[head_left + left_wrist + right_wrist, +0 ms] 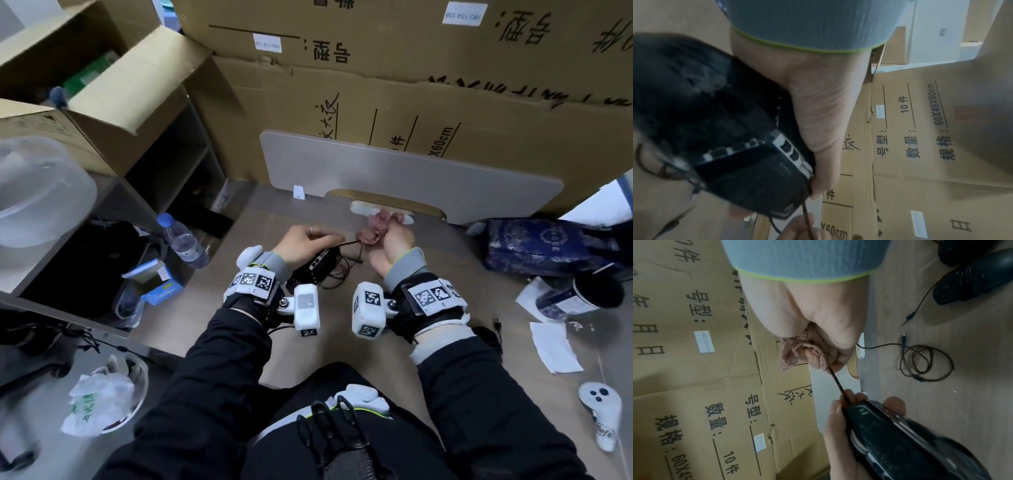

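My right hand [394, 234] grips a bunched pink knitted pouch [375, 228], also seen in the right wrist view as the pouch [795, 352] spilling from the fist. A thin dark cord [347, 242] runs taut from the pouch to my left hand [334, 240], which pinches it between thumb and fingers. The cord [836, 381] shows plainly in the right wrist view. A black box-shaped device [322, 262] with ports lies against my left palm; in the left wrist view the device [756, 178] fills the lower left. Whether that hand holds it I cannot tell.
A coiled black cable [920, 361] lies on the wooden tabletop [274, 342]. Cardboard boxes [411, 102] and a pale panel [411, 174] wall the back. A water bottle [183, 240] and blue box [161, 284] stand left; a blue patterned bag [541, 246], papers [555, 346] and white controller [599, 404] lie right.
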Motion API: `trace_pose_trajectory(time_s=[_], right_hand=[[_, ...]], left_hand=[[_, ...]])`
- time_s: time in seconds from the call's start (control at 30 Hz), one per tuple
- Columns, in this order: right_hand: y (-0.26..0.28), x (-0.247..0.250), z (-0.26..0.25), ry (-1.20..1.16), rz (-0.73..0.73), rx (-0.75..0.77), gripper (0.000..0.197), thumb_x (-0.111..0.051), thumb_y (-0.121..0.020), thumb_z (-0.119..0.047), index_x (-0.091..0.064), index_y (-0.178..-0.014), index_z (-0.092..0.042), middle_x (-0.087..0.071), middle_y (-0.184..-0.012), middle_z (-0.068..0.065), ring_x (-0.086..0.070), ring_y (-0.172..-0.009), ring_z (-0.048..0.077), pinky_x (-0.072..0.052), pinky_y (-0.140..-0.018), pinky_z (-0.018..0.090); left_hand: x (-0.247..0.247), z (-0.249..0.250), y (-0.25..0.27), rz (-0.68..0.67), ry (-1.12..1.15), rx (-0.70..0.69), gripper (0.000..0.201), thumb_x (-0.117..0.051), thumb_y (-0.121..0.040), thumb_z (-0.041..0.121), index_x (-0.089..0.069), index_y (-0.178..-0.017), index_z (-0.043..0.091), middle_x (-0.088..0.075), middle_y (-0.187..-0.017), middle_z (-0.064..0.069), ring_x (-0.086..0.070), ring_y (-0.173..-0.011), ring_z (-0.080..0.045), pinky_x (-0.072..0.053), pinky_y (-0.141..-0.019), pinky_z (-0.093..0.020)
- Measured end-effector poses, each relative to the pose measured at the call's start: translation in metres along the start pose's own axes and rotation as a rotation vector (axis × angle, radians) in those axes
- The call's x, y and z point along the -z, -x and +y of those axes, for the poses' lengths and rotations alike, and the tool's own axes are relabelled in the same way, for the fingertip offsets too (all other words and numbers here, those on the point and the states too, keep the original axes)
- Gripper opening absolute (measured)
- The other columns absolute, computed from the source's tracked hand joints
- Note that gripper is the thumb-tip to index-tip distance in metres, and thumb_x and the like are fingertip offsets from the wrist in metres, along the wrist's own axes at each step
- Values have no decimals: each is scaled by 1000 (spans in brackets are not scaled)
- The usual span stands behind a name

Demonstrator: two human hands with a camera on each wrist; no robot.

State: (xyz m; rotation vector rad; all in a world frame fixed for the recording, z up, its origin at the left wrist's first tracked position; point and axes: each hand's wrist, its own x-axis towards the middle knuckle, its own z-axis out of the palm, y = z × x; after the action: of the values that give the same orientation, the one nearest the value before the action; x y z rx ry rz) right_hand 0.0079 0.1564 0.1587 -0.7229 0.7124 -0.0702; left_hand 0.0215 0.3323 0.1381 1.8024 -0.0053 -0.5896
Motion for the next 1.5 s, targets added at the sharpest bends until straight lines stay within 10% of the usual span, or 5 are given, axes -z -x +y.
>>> trace_pose_trajectory(time_s=[0.47, 0.73, 1.27, 1.37, 1.5], right_hand=[[3, -20, 3, 195, -36, 59, 33, -36, -92, -2, -29, -68, -23, -39, -53, 2, -26, -34, 11, -22, -45, 17], [27, -28, 15, 235, -20, 40, 20, -57, -98, -31, -49, -81, -24, -56, -57, 0, -41, -36, 11, -32, -39, 23], [14, 34, 0, 358, 124, 110, 34, -51, -98, -34, -45, -67, -22, -40, -41, -9, -33, -35, 8, -28, -45, 17], [14, 18, 13, 400, 115, 78, 36, -49, -98, -33, -46, -65, -21, -41, -41, -9, -35, -32, 7, -28, -42, 12], [29, -6, 21, 427, -4, -27, 52, -37, -104, -27, -37, -52, -20, -30, -29, -9, -25, -22, 3, -19, -38, 17]], left_hand=[[1, 4, 22, -308, 243, 160, 12, -44, -70, 13, -50, -70, 2, -48, -52, -8, -55, -63, -31, -54, -69, -30], [-22, 15, 12, -90, 389, 64, 35, -66, -89, 34, -44, -65, 25, -22, -50, 9, -15, -46, -11, -12, -43, -24], [14, 15, 9, 161, 826, 60, 39, -48, -104, 44, -41, -73, 22, -43, -55, 6, -39, -45, -8, -24, -39, -18], [12, 19, 8, -6, 1010, -53, 33, -39, -107, 40, -49, -85, 19, -71, -117, -13, -70, -105, -21, -57, -76, -23], [-1, 27, 15, 5, 1029, -66, 27, -45, -105, 36, -49, -85, 18, -67, -120, -9, -40, -143, -33, -18, -125, -40]])
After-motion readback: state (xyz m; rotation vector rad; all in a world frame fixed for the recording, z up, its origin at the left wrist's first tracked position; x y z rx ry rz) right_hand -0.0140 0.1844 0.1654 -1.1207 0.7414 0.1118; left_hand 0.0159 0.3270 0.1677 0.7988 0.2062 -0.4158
